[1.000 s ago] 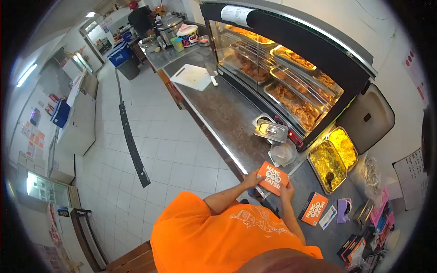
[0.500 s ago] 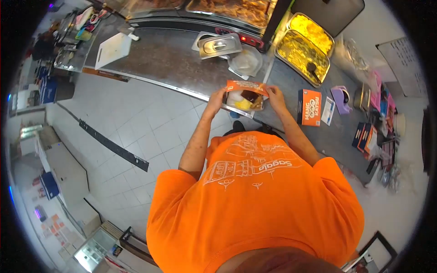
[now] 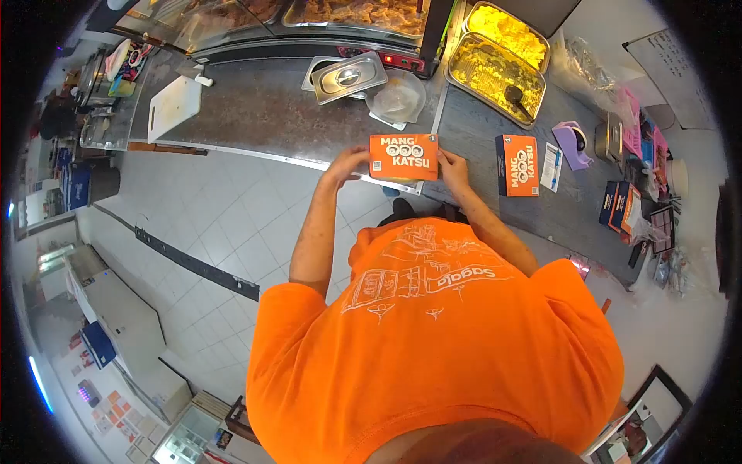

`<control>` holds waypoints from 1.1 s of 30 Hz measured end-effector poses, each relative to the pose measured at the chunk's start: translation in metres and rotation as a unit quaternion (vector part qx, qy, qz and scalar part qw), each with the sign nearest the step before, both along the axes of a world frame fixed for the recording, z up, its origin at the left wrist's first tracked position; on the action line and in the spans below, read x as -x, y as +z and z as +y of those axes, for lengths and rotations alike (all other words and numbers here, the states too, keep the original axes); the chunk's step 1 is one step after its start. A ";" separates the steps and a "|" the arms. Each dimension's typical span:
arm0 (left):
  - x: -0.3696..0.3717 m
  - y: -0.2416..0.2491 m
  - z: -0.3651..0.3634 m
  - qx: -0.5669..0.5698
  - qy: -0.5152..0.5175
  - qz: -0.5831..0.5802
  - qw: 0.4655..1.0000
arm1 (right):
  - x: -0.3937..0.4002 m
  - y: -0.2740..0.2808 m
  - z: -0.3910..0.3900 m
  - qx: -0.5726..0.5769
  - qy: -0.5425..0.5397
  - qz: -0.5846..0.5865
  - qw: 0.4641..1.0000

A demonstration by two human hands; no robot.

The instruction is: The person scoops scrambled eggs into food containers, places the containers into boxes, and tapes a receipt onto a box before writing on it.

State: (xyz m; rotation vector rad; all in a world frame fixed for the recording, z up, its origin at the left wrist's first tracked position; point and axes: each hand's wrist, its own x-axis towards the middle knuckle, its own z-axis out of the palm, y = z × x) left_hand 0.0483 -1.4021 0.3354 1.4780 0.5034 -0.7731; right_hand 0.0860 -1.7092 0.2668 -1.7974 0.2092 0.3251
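An orange printed food box [image 3: 403,158] lies level at the counter's front edge, its lid down over the food. My left hand [image 3: 349,164] holds its left side with bent fingers, and my right hand [image 3: 454,168] grips its right side. Just behind the box are a clear plastic bowl [image 3: 396,96] and steel lids [image 3: 350,77]. A second orange box [image 3: 518,165], closed, rests on the counter to the right.
Behind on the right stand steel trays of yellow food [image 3: 495,79] with a black spoon. A white cutting board [image 3: 175,108] lies at the left. A purple tape dispenser [image 3: 572,145] and a heated display case [image 3: 355,19] are also in view.
The lid of the box has come down from partly raised, covering the food that showed inside. Both hands remain at its sides. The camera view has shifted slightly.
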 end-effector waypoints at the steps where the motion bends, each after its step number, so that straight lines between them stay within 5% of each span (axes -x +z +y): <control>1: -0.008 0.000 -0.001 -0.015 0.015 0.015 1.000 | 0.000 -0.009 -0.002 -0.015 0.002 -0.003 1.000; 4: -0.026 -0.022 -0.001 -0.017 0.066 0.025 0.997 | -0.003 0.003 -0.003 0.091 0.046 -0.011 0.995; 7: -0.025 -0.082 -0.009 0.121 0.241 -0.088 0.959 | -0.003 0.001 -0.003 0.038 0.033 0.005 0.999; 10: -0.007 -0.091 -0.034 -0.086 0.233 -0.287 0.925 | -0.002 -0.032 -0.004 -0.026 -0.005 0.007 1.000; 13: -0.009 -0.059 -0.042 -0.334 0.080 -0.435 0.832 | -0.013 -0.014 -0.008 0.035 0.034 0.022 0.999; 14: -0.016 -0.059 -0.034 -0.350 -0.005 -0.476 0.807 | -0.014 0.008 -0.009 0.102 0.103 -0.084 0.986; 16: -0.030 -0.019 -0.029 -0.308 -0.192 -0.515 0.776 | -0.016 0.061 -0.007 0.231 0.230 -0.290 0.900; 18: -0.041 0.007 -0.030 -0.262 -0.348 -0.494 0.753 | -0.015 0.078 -0.011 0.275 0.370 -0.309 0.832; 22: -0.041 0.005 -0.043 -0.343 -0.443 -0.464 0.686 | -0.010 0.070 -0.012 0.396 0.477 -0.403 0.673; 26: -0.019 0.014 -0.046 -0.315 -0.442 -0.488 0.684 | -0.013 0.053 -0.031 0.316 0.472 -0.440 0.696; 29: 0.004 0.001 -0.054 -0.438 -0.451 -0.512 0.585 | 0.002 0.040 -0.043 0.272 0.457 -0.466 0.707; 33: 0.003 0.015 -0.064 -0.409 -0.431 -0.505 0.626 | 0.007 0.046 -0.051 0.255 0.431 -0.476 0.723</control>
